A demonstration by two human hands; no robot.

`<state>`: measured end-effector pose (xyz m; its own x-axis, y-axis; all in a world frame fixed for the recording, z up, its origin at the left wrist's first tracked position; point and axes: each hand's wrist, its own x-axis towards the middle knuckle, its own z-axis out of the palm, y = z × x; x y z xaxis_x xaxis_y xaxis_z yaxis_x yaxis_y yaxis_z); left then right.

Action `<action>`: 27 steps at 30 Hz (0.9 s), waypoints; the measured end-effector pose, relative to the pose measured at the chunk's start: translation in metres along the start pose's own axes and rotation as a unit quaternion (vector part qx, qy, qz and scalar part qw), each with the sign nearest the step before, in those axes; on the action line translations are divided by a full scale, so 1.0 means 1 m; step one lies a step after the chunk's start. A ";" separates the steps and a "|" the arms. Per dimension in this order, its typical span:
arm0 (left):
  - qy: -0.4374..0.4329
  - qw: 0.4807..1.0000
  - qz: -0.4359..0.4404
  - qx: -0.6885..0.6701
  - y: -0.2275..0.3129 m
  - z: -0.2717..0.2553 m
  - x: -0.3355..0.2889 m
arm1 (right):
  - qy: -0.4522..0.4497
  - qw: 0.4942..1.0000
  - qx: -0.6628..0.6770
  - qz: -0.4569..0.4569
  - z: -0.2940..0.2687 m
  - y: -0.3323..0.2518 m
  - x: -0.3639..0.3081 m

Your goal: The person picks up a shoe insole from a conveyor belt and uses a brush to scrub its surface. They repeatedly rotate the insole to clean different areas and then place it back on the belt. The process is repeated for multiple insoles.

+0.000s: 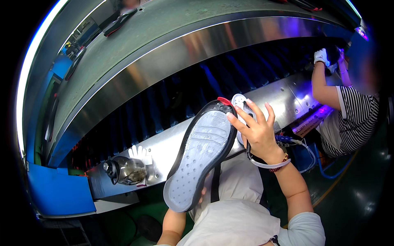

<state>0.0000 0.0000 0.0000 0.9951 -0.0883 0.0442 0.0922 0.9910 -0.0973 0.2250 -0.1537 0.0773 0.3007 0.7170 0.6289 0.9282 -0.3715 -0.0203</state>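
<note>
A shoe (199,147) is held bottom up in front of me, with a pale grey dimpled underside, a black-to-grey rim and a red tab at its far end. My left hand (202,194) grips it from beneath near the close end; most of those fingers are hidden behind it. My right hand (259,132) has its fingers spread, one fingertip at the shoe's far right edge. Beneath that hand lies a white and black sole-shaped piece (238,99), partly covered. A thin black stick or cord (248,151) shows below the palm; whether it is held is unclear.
Along the metal ledge (162,148), a dark translucent jug (130,170) lies beside a white glove (138,152). Dark hanging strips line the machine opening, under a green belt (164,20) carrying shoe parts. At the right, a co-worker in a striped shirt (357,112) wears white gloves.
</note>
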 end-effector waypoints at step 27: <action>0.035 0.999 0.017 0.035 0.000 0.013 0.014 | 0.000 0.999 0.028 0.033 0.013 -0.006 -0.011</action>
<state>0.0139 -0.0005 0.0134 0.9979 -0.0582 -0.0278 0.0574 0.9980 -0.0279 0.2190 -0.1517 0.0605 0.3625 0.6917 0.6247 0.9170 -0.3845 -0.1064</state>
